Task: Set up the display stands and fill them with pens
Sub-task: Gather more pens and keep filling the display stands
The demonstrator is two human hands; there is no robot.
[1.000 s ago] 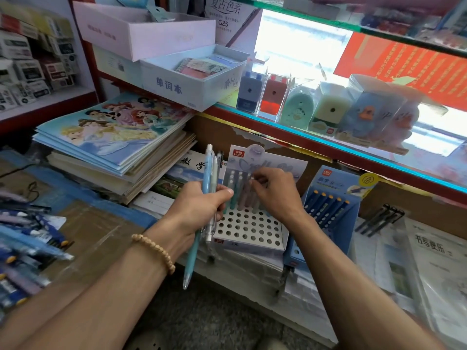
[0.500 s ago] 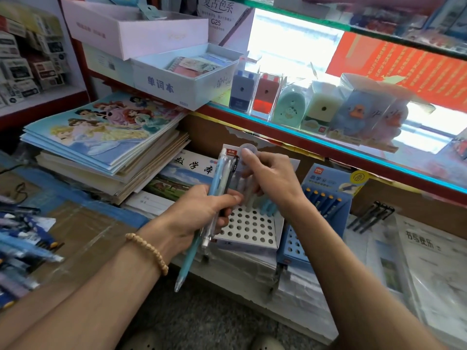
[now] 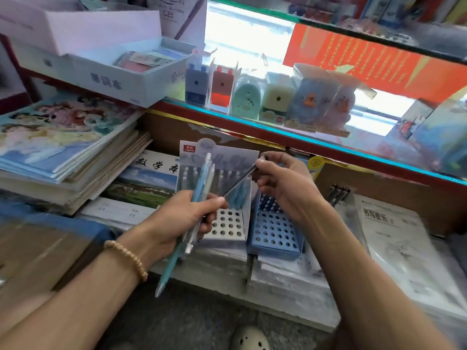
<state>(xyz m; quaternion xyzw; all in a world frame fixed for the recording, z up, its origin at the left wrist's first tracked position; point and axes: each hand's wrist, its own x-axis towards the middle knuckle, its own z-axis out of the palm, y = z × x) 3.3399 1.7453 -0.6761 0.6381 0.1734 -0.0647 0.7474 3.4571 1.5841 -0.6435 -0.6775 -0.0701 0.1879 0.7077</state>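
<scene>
A: What has the left hand (image 3: 185, 218) got?
B: Its fingers are curled round a small bunch of pens (image 3: 199, 188), light blue and pale ones, standing nearly upright with their tips hanging below the palm. There's a bead bracelet (image 3: 126, 258) on that wrist.
A: And the right hand (image 3: 283, 188)?
B: It pinches one dark pen (image 3: 240, 179) near its upper end, between thumb and fingertips. The pen slants down to the left, and its lower end meets the left hand's thumb.
A: Where are the stands?
B: Side by side on a stack of wrapped paper goods at the counter's near edge. The white display stand (image 3: 227, 226) sits just behind the left hand, pens already in its back rows below a printed card. The blue display stand (image 3: 275, 233) touches its right side, dark pens in its back rows.
A: Anything else nearby?
B: A pile of colouring books (image 3: 63, 142) towards the left edge, and boxed sharpeners (image 3: 252, 97) on the glass shelf above.
</scene>
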